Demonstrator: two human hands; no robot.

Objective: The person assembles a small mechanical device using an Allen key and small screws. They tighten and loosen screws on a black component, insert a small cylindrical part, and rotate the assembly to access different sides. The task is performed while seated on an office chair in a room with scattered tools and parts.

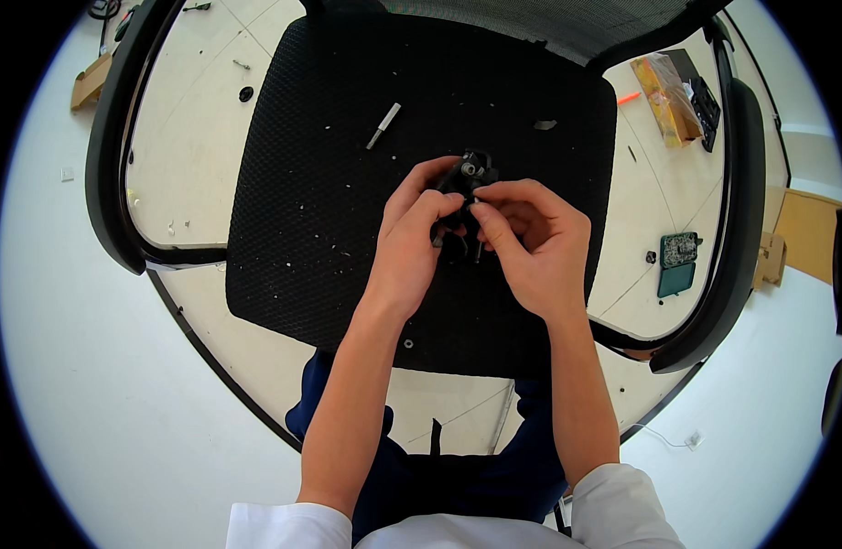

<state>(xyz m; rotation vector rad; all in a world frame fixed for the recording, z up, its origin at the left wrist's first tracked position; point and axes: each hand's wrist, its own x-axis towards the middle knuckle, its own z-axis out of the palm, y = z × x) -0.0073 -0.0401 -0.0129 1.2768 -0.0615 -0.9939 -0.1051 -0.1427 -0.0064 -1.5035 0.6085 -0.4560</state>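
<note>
Above the middle of a black chair seat [311, 183], both hands meet at a small black mechanical part [477, 163] with a round metal piece near its top. My left hand [412, 233] is closed around its left side, thumb laid on it. From the right, my right hand [540, 242] pinches at the part with thumb and index finger. A small light bit shows at those fingertips, too small to name. My fingers cover much of the black part. A silver-and-white rod-like tool [383, 125] lies on the seat, up and left of the hands.
A small metal nut [408, 344] lies near the seat's front edge, with pale crumbs scattered about. Black armrests [116, 174] flank the seat. On the floor to the right are an open green case [678, 265] of small hardware and a yellow box [665, 99].
</note>
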